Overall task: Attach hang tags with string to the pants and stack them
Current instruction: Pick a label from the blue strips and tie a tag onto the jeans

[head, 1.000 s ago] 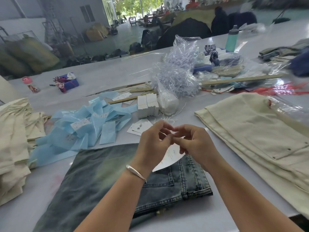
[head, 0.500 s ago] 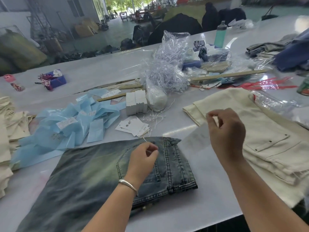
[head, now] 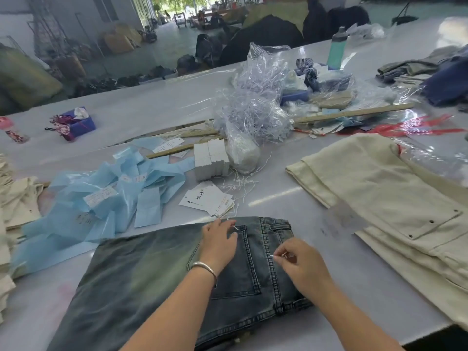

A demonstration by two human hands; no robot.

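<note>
Now the faded denim pants (head: pixel 157 279) lie flat on the near bench (head: pixel 354 300); both hands, left (head: pixel 219 243) and right (head: pixel 301 264), each pinch thin white string (head: pixel 272 257), the right having returned from the cream pants (head: pixel 379 188).

Faded denim pants (head: pixel 157 279) lying flat, folded, waistband toward right. White hang tags (head: pixel 206 200) sitting fanned just beyond. Loose white strings (head: pixel 240 184) lying beside them.

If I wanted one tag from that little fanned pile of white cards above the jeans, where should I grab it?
Probably the top card's far left corner on the hang tags, pinched from the left. The cards lie flat and fanned, that corner overhangs the table, and loose strings tangle at the right.
</note>
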